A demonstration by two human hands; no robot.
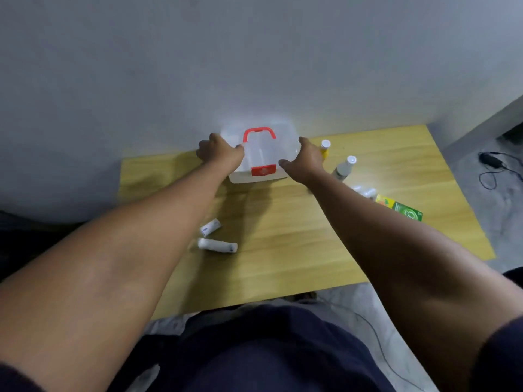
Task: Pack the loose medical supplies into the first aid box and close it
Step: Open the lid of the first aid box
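Note:
A white translucent first aid box (266, 154) with a red handle and red front latch stands at the far edge of the wooden table (297, 250), lid down. My left hand (219, 151) grips its left side and my right hand (307, 162) grips its right side. Two white bandage rolls (210, 227) (218, 245) lie loose near the table's middle left. To the right of the box stand a yellow bottle with a white cap (325, 148) and a clear bottle (343, 168). Small white items (366, 191) and a green and yellow carton (402, 209) lie further right.
A grey wall rises right behind the box. The table's near edge runs above my dark-clothed lap. A black cable and adapter (491, 162) lie on the grey floor at the right, beyond the table's edge.

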